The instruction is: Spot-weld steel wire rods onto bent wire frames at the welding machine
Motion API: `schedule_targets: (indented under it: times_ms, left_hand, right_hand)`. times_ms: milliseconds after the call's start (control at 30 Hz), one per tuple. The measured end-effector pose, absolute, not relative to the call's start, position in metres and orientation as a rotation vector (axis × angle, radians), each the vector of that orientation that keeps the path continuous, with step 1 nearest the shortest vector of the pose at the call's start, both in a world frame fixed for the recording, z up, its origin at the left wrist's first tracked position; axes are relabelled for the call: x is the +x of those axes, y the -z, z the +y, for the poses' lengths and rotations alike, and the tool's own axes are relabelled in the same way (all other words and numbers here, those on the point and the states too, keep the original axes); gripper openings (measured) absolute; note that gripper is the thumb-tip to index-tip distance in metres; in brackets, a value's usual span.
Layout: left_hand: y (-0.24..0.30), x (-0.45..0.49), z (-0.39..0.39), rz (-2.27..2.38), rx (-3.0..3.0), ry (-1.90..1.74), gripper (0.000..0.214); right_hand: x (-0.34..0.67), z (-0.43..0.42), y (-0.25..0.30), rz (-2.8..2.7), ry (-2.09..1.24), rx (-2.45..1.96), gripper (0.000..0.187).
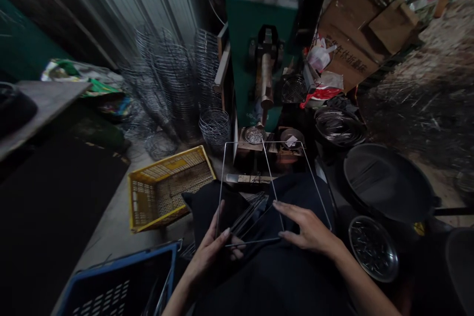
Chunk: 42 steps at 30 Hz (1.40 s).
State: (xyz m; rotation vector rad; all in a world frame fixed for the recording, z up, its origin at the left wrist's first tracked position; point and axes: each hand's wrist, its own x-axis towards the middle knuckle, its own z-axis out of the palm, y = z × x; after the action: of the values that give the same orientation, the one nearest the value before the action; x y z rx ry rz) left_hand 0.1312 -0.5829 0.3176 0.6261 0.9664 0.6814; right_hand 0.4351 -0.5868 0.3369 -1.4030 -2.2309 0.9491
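A bent metal wire frame (269,169) spans between both hands above my lap, its far edge close to the machine's lower tip. My left hand (214,247) is closed on its near left corner, the thumb along the near wire. My right hand (309,227) pinches the middle wire near its close end, thumb and fingers around it. Several straight wire rods (247,216) lie across the dark cloth on my lap. In front stands a green machine (242,54) with a thick metal arm (266,81). Beneath its tip is a small round dish (255,134) of tiny metal pieces.
A yellow crate (170,165) and a blue crate (122,262) sit to the left. Behind them rise stacks of wire baskets (170,76). On the right are a large black round lid (388,182), a metal bowl of small pieces (373,248) and a cardboard box (351,34).
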Motion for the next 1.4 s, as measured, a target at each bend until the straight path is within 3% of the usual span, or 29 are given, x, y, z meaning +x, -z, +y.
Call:
schedule_targets:
  times_ms: [1400]
  left_hand:
    - [-0.309, 0.129, -0.584, 0.89, 0.626, -0.753, 0.102]
  right_hand:
    - [0.425, -0.588, -0.334, -2.272, -0.898, -1.372, 0.07]
